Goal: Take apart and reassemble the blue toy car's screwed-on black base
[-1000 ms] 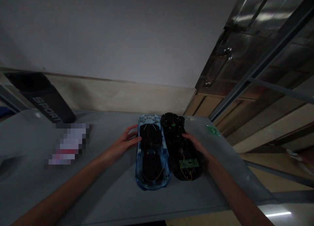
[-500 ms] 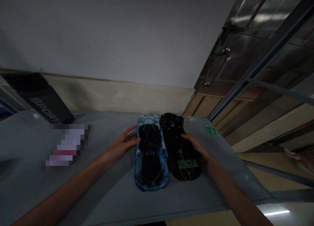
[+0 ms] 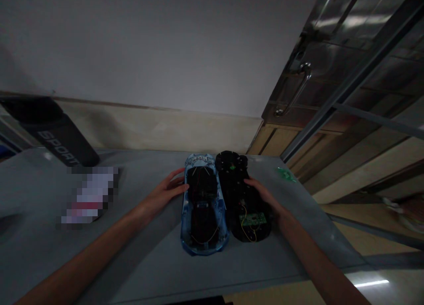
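Note:
A blue toy car body shell lies upside down on the grey table, its dark inside and a thin wire showing. Against its left rim rests my left hand, thumb on the edge and fingers along the outer side. Close by on the right is the black toy car chassis, with a green circuit board and yellow wires at its near end. My right hand grips the chassis by its right side, fingertips on top; the thumb is hidden. Shell and chassis lie side by side, nearly touching.
A dark bottle marked SPORT stands at the back left, and a blurred-out packet lies before it. A small green plastic piece is near the table's right edge. Behind are a wall and a metal door handle.
Both hands keep their hold on the shell and the chassis. The whole view has shifted very slightly; nothing else visibly differs.

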### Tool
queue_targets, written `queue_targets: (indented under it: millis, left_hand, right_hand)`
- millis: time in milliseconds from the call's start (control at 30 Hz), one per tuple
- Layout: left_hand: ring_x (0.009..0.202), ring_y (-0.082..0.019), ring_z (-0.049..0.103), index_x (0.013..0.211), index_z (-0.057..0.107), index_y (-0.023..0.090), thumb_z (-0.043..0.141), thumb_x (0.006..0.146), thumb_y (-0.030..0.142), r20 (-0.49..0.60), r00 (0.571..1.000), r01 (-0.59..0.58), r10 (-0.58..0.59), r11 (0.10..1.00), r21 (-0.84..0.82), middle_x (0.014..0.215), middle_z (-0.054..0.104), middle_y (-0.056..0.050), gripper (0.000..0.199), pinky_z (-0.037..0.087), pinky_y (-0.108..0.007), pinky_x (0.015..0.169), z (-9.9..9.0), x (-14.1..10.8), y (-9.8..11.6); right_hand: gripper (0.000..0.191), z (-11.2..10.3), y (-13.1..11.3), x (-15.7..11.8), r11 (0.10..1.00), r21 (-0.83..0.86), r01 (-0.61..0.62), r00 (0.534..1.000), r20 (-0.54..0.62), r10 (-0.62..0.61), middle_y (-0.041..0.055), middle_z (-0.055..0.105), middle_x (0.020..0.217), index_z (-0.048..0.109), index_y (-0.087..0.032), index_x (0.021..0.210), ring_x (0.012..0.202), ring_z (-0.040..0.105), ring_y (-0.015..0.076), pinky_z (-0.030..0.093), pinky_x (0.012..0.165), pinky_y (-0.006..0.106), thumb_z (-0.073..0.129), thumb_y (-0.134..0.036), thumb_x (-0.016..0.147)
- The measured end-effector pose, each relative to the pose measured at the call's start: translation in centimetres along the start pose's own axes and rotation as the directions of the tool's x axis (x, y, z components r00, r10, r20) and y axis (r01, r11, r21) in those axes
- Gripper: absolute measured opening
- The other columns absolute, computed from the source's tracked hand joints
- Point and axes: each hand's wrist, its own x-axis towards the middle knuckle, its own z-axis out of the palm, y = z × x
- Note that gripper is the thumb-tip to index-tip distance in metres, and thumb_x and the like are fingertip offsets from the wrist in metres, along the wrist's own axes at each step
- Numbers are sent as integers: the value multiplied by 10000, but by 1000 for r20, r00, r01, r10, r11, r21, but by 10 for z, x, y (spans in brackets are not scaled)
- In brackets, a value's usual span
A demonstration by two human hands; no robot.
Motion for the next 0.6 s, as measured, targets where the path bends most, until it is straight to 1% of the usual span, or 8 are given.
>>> queue_targets:
  millis: [100, 200, 267, 367, 433, 500, 600]
  left_hand:
    - [1467, -369, 634, 1529, 590, 365, 923, 791, 480, 10, 1000, -8, 8, 1000, 12, 1546, 708, -48, 818, 523, -461, 1207, 0, -1, 1]
    - [1465, -360, 638, 1533, 583, 351, 903, 827, 459, 25, 1000, -16, 16, 1000, 14, 1575, 688, -71, 783, 507, -488, 1223, 1, -4, 4]
    - [1465, -350, 640, 1529, 590, 354, 888, 851, 449, 22, 1000, -21, 21, 999, 26, 1578, 685, -70, 747, 504, -490, 1226, 2, -6, 5]
    - [1459, -352, 647, 1498, 628, 375, 880, 855, 438, 12, 1000, -28, 27, 999, 40, 1528, 723, -44, 693, 516, -476, 1211, 3, -7, 7]
    - [1452, -356, 652, 1481, 644, 378, 887, 842, 430, 6, 999, -32, 32, 999, 44, 1502, 740, -39, 686, 510, -476, 1216, 3, -6, 7]
    - [1449, -357, 652, 1486, 637, 371, 892, 835, 437, 6, 1000, -31, 31, 999, 40, 1516, 731, -49, 702, 500, -495, 1224, 3, -6, 7]
    - [1455, -368, 643, 1510, 612, 359, 899, 828, 456, 10, 1000, -17, 16, 999, 33, 1552, 703, -66, 746, 501, -519, 1223, 4, -6, 8]
  right_hand:
    - [369, 2, -1, -2, 1000, 10, -7, 1000, -27, 7, 55, 844, 928, 732, -275, 1211, 835, 793, 288, 635, 764, 405, 770, -434, 880]
    - [333, 5, -3, -4, 999, 11, -44, 998, -43, 44, 54, 837, 899, 738, -278, 1184, 757, 774, 275, 627, 720, 400, 755, -447, 898]
    - [314, 7, -5, -5, 999, 14, -47, 998, -48, 47, 58, 835, 902, 738, -279, 1165, 726, 760, 268, 620, 696, 396, 750, -444, 898]
    - [299, 6, -5, -4, 999, 6, -33, 998, -56, 33, 58, 827, 875, 739, -274, 1126, 754, 763, 273, 621, 710, 394, 761, -429, 872]
    - [323, 4, -5, -3, 999, -14, -50, 997, -56, 49, 60, 822, 853, 741, -275, 1131, 796, 775, 293, 628, 744, 414, 765, -454, 864]
    - [344, 3, -4, -3, 998, -29, -57, 997, -55, 55, 60, 826, 867, 742, -284, 1149, 826, 784, 305, 633, 763, 430, 761, -482, 868]
    - [313, 2, -3, -3, 999, -32, -26, 999, -26, 25, 54, 835, 910, 743, -295, 1142, 842, 786, 294, 634, 771, 414, 757, -470, 882]
